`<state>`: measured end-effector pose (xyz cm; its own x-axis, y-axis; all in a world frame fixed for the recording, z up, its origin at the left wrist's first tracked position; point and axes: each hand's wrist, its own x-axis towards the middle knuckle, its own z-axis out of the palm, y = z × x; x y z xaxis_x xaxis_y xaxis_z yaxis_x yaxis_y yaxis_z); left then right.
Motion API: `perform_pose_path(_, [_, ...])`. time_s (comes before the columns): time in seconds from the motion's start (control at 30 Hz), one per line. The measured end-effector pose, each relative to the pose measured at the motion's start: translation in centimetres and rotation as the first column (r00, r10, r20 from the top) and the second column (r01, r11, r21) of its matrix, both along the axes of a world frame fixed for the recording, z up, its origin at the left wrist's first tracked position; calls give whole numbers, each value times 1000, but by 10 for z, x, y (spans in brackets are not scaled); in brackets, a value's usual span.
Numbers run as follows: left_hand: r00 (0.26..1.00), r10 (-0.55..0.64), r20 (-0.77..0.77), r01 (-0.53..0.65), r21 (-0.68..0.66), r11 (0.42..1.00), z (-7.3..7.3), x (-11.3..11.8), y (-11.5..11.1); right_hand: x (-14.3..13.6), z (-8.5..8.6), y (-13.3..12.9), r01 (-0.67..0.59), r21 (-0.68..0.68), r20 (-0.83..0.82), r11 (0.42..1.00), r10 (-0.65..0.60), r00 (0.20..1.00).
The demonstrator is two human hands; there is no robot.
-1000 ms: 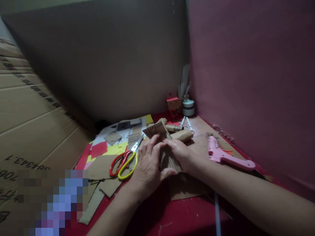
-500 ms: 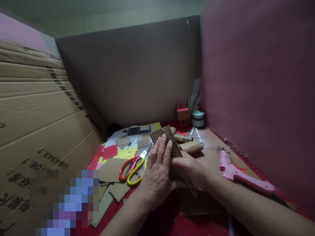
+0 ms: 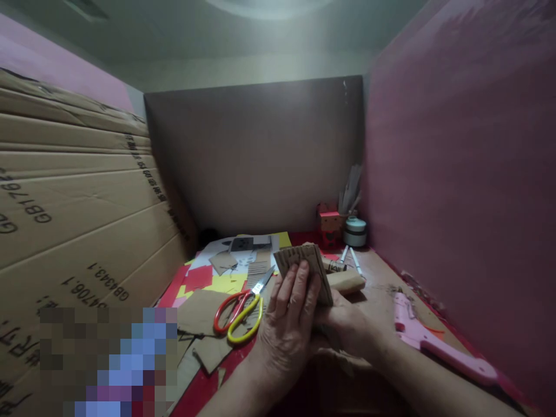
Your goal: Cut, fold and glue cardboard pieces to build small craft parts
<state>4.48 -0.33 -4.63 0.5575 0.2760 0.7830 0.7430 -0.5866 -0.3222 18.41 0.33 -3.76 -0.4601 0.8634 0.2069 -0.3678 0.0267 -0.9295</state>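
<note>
A piece of corrugated cardboard (image 3: 289, 259), with open ridges along its top, is raised between my hands. My left hand (image 3: 286, 318) presses its near face with fingers laid together. My right hand (image 3: 351, 324) grips it from behind and below; its fingers are mostly hidden. More brown cardboard shows under the hands, its shape unclear. Left of my left hand lie scissors (image 3: 255, 291) with one red and one yellow handle, blades partly apart. Past my right hand rests a rolled cardboard tube (image 3: 347, 282).
Cardboard scraps (image 3: 197, 313) and coloured paper (image 3: 200, 278) cover the left side. A pink glue gun (image 3: 412, 333) lies right. White sticks (image 3: 355, 260), a light-blue pot (image 3: 355, 231) and a red box figure (image 3: 329, 226) stand or lie behind. A large carton (image 3: 87, 202) walls the left.
The view has tilted upward, so the table sits lower in it. The cardboard piece has turned to show more of its broad face, and both hands have shifted along with it.
</note>
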Motion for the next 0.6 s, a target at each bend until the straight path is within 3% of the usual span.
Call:
perform_pose_path(0.1, [996, -39, 83, 49, -127, 991, 1, 0, 1, 0, -1, 0, 3, -28, -55, 1000, -4, 998])
perform_pose_path(0.2, [962, -24, 271, 90, -234, 968, 5, -4, 6, -1, -3, 0, -62, -129, -76, 990, 52, 996])
perform_pose_path(0.37, [872, 58, 486, 84, -267, 960, 11, -16, 25, -1, -8, 5, -175, -236, -96, 956, 156, 983])
perform_pose_path(0.47, [801, 175, 573, 73, -382, 921, 13, -22, 38, 2, -11, 10, -312, -321, -102, 894, 296, 950])
perform_pose_path(0.6, [711, 296, 638, 125, -529, 839, 15, -38, 62, 8, -9, 12, -412, -407, -159, 815, 381, 911])
